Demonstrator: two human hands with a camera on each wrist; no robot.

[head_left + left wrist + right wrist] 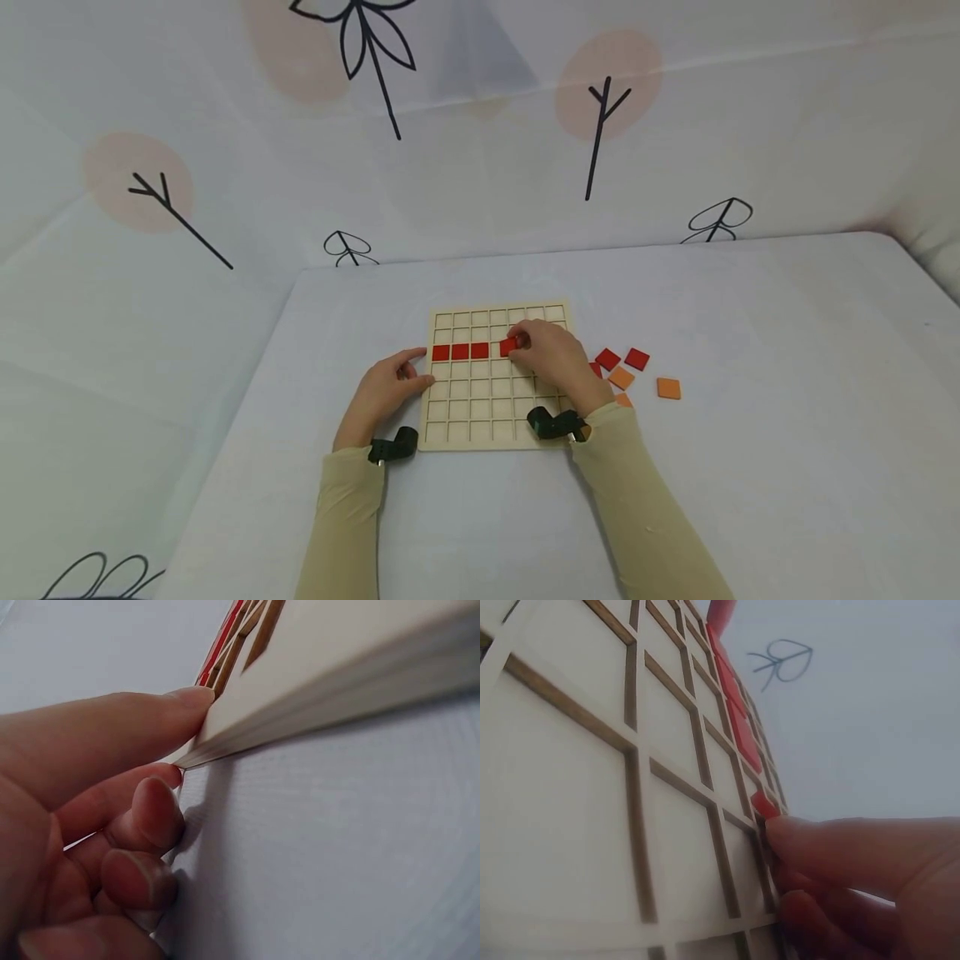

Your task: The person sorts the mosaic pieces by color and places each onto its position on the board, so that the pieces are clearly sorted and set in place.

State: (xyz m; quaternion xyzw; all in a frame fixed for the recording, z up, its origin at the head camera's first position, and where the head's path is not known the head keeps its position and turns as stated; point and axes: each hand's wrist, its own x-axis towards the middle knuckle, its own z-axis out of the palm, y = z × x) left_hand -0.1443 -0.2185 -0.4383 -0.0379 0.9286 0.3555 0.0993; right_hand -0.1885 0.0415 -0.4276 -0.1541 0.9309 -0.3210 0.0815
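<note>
Head view: the right hand [555,360] hides some slots of the board [458,409], and it partly covers a loose red tile [596,370]. The left wrist view cuts off most of the board. Three red tiles [461,352] sit side by side in one row of slots. The right hand pinches one more tile [507,347] by its edge, over the same row, a little apart from the three. I cannot tell if it is down in a slot. The left hand [384,389] is loose, touching the board's left edge.
</note>
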